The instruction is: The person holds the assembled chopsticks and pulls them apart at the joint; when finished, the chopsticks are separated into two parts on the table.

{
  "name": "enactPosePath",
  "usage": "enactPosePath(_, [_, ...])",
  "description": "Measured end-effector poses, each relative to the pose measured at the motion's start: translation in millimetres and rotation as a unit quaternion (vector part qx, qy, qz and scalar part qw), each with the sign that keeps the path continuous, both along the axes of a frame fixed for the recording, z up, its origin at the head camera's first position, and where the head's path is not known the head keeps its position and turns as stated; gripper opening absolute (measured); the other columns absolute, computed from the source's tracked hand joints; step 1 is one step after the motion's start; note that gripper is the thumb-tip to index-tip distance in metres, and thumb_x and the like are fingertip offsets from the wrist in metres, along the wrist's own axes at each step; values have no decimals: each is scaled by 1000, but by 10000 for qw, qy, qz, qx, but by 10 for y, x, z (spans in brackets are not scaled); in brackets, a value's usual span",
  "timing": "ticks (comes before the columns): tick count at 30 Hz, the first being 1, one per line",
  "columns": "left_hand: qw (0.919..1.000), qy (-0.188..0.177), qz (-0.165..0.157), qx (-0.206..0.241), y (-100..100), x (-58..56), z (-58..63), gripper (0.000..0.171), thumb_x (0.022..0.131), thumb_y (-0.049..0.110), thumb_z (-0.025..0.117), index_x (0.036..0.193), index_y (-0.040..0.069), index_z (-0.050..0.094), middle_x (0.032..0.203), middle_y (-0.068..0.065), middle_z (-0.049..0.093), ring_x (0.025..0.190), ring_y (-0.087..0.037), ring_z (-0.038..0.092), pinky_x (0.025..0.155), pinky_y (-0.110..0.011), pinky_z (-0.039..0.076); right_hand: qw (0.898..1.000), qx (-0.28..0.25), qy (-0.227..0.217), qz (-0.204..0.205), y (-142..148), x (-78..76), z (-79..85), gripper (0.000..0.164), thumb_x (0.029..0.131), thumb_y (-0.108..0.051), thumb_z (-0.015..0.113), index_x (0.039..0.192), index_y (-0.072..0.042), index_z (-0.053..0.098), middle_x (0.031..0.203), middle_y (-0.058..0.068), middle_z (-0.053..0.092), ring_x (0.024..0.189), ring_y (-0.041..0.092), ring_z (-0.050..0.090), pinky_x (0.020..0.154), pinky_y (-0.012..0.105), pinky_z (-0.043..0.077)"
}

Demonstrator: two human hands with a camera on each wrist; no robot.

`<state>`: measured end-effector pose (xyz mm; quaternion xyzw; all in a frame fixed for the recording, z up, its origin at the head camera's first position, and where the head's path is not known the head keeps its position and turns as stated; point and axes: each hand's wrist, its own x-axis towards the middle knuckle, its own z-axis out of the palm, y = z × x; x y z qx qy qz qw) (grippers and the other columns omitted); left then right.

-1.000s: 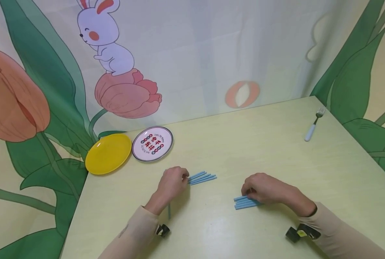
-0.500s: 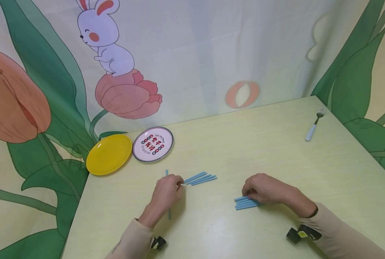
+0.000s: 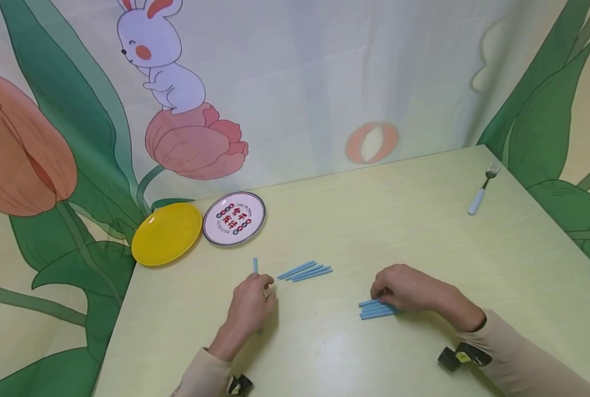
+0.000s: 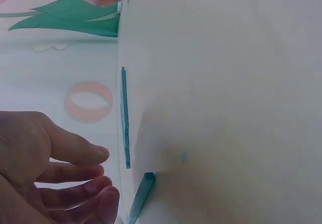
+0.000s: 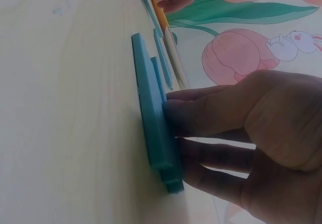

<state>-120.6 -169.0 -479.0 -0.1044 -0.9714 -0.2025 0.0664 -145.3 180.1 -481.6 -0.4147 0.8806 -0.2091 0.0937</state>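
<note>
Just over a lone blue stick (image 3: pixel 256 266) is my left hand (image 3: pixel 247 306), its fingers loosely bent with nothing held, as the left wrist view shows. Most of that stick is hidden beneath the hand. To its right, several thin blue sticks (image 3: pixel 306 271) lie in a loose fan on the table. My right hand (image 3: pixel 406 289) rests its thumb and fingertips on another group of blue sticks (image 3: pixel 374 310), which lie side by side. In the right wrist view these sticks (image 5: pixel 151 108) look flat-sided, and the fingertips touch their upper side.
On the pale table (image 3: pixel 325 358), a yellow plate (image 3: pixel 167 234) and a white plate with red lettering (image 3: pixel 234 219) stand at the back left. A fork with a pale handle (image 3: pixel 476 202) lies near the right edge. A printed curtain (image 3: pixel 295 82) hangs behind.
My left hand has drawn away from the fanned sticks, leftward and towards me, uncovering their left ends and coming over the lone stick. The right hand has stayed in place.
</note>
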Motion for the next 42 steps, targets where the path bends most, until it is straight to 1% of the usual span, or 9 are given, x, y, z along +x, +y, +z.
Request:
enactPosePath(4, [9996, -128, 214, 111, -7, 22, -11, 22, 80, 6, 73, 101, 3, 69, 88, -8, 65, 75, -21, 60, 73, -40, 51, 10000, 16, 30, 2, -2, -8, 8, 15, 81, -6, 75, 85, -21, 74, 82, -14, 67, 74, -1, 53, 69, 24, 48])
enactPosePath(9, [9993, -205, 281, 158, -20, 74, -39, 26, 80, 8, 74, 104, 2, 68, 89, -8, 64, 73, -17, 58, 73, -41, 50, 10000, 15, -3, 3, 1, -13, 2, 14, 82, -7, 75, 86, -21, 75, 84, -13, 68, 75, -1, 54, 70, 24, 49])
enactPosePath(14, [9988, -199, 428, 120, -40, 104, -55, 30, 79, 11, 76, 104, 0, 66, 88, -10, 64, 76, -22, 60, 75, -43, 50, 10000, -7, -66, -7, 6, -21, -11, 16, 82, -6, 75, 86, -21, 75, 84, -14, 68, 75, -2, 54, 71, 24, 49])
enactPosePath(18, [9977, -366, 576, 42, -55, 104, -52, 30, 79, 12, 76, 104, -2, 64, 89, -11, 64, 80, -25, 61, 76, -45, 50, 9999, -17, -111, 16, 8, -28, -13, 16, 82, -6, 74, 86, -21, 75, 85, -13, 68, 76, -2, 55, 71, 25, 50])
enactPosePath(25, [9942, -703, 808, 99, -58, 98, -37, 28, 81, 13, 75, 101, -3, 64, 85, -8, 60, 78, -22, 57, 72, -41, 50, 9998, -20, -185, -5, 8, -40, -15, 15, 83, -7, 74, 87, -21, 75, 86, -13, 68, 77, -2, 56, 72, 25, 50])
enactPosePath(30, [9931, -807, 845, 86, -80, 92, -49, 26, 80, 11, 75, 100, -2, 65, 82, -6, 59, 78, -22, 56, 75, -43, 49, 9997, -35, -259, -39, 4, -31, -24, 14, 83, -8, 74, 88, -21, 75, 86, -13, 68, 77, -2, 56, 72, 25, 50])
enactPosePath(35, [9931, -837, 821, 41, -95, 91, -62, 23, 80, 9, 75, 97, -2, 65, 81, -6, 58, 81, -24, 58, 77, -45, 49, 9995, -20, -294, -61, 0, -24, -30, 13, 83, -8, 74, 88, -20, 76, 86, -13, 69, 77, -2, 56, 71, 25, 50])
enactPosePath(42, [9933, -820, 806, 95, -100, 57, -61, 23, 80, 10, 74, 97, -2, 65, 81, -7, 58, 79, -23, 56, 76, -45, 48, 9997, 27, -231, -29, 2, -43, -15, 14, 83, -8, 74, 89, -20, 76, 87, -12, 69, 78, -1, 57, 73, 26, 51])
